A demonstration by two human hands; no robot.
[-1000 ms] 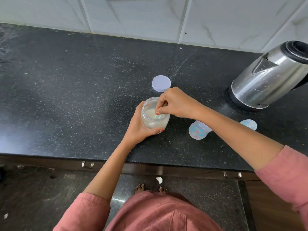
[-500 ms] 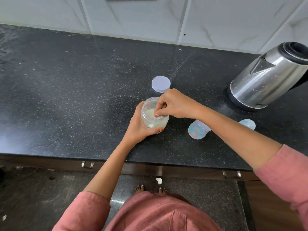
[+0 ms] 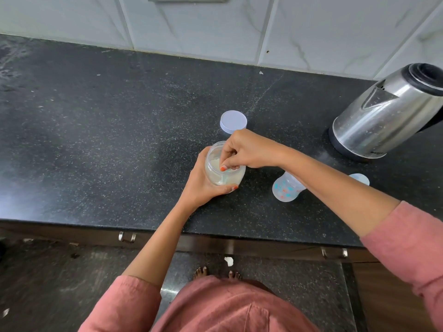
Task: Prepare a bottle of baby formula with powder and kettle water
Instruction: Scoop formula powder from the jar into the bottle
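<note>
A clear plastic jar of pale formula powder (image 3: 217, 170) stands open on the black counter, tilted a little. My left hand (image 3: 200, 185) wraps around its near side. My right hand (image 3: 244, 152) reaches into the jar's mouth, fingers pinched on a pale blue scoop (image 3: 224, 179) whose bowl is down in the powder. The jar's white lid (image 3: 233, 121) lies flat just behind. A baby bottle (image 3: 286, 188) with teal and orange prints sits to the right, partly hidden under my right forearm. Its pale blue cap (image 3: 359, 179) lies beyond the arm. A steel kettle (image 3: 388, 113) stands at the far right.
The black speckled counter (image 3: 96, 140) runs wide to the left, backed by a white tiled wall (image 3: 191, 27). Its front edge has drawer handles (image 3: 127, 236) below. My bare feet show on the dark floor.
My right hand's fingers have pushed deeper into the jar with the scoop. The left hand keeps its hold and the jar tilts slightly more.
</note>
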